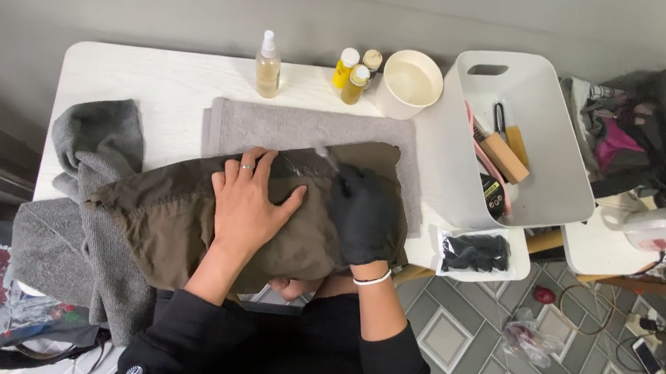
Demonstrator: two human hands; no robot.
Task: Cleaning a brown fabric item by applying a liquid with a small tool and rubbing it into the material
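Both hands are pressing down on a brown-green cloth. Left hand is lying flat with its bare fingers spread wide, so its grip is holding nothing. Right hand, in a black glove, is resting on the cloth too; I cannot tell if its grip is pinching anything. That cloth is lying on a grey towel on the white worktop. Small bottles, a cup and a white bin are sitting behind and beside it.
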